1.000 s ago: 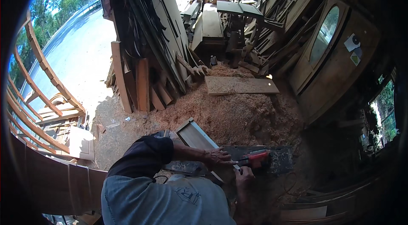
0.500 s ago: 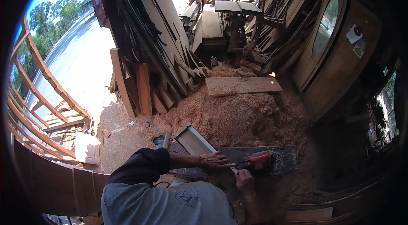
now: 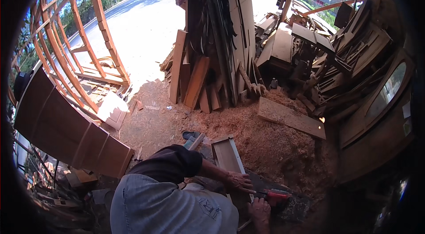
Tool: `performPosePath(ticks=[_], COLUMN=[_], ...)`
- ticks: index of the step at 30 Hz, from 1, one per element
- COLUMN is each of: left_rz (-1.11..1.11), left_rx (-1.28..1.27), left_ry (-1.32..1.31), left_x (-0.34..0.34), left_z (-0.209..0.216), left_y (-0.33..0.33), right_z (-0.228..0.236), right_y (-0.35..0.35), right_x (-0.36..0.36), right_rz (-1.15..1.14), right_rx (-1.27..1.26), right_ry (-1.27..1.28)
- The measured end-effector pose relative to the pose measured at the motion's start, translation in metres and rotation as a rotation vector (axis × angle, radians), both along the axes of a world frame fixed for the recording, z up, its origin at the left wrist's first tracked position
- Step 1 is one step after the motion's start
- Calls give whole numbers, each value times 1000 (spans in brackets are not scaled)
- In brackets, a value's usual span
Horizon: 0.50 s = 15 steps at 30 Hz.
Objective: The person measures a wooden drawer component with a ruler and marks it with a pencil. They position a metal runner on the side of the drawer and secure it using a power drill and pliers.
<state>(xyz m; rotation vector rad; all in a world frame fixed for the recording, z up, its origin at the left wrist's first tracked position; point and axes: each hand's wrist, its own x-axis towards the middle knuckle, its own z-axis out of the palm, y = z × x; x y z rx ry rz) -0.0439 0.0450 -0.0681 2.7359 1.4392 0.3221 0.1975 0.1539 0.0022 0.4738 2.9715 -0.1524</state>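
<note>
A: Starting with the biggest?

B: See a tall, leaning stack of dark and pale wooden boards [image 3: 221, 35] up the middle; off to the right, a brown wooden door with an oval glass pane [image 3: 376, 101]

A: Then?

B: Find a wide, curved, brown wooden panel [image 3: 71, 132] at left, then a heap of reddish-brown wood shavings [image 3: 279, 141], with a flat, pale wooden plank [image 3: 287, 118] lying slantwise on top

A: And closer in?

B: Look at the dark, flat desk [image 3: 297, 207] low in the view, and at the shallow, rectangular wooden frame with raised pale edges [image 3: 228, 156], slanting down beneath the left hand [image 3: 241, 182]

A: Anything beside?

B: Notice a red-bodied power tool [image 3: 277, 197] on the desk, just beyond the right hand [image 3: 260, 211]

A: Holding what?

B: At left, opened flat, fingers outstretched, resting across the frame's right edge, gripping nothing visible; at right, fingers curled in near the frame's lower end, too dim to tell of anything held
</note>
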Motion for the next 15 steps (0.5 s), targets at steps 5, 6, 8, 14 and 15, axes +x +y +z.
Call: performPosePath(ticks=[5,6,8,14,15], left_rz=[-39,-66,-16,-23,-26], left_rx=[-91,-120,-51,-94,-62], left_ry=[82,105,88,32,10], left_x=[0,0,1,0,0], left_z=[28,36,5,21,21], left_y=[4,4,-3,1,1], right_z=[-22,-25,-30,-4,1], right_y=[19,23,21,14,11], right_x=[2,3,-1,0,1], right_rz=[173,191,196,161,173], right_rx=[89,67,65,175,228], right_ry=[-64,-83,-128,-106,15])
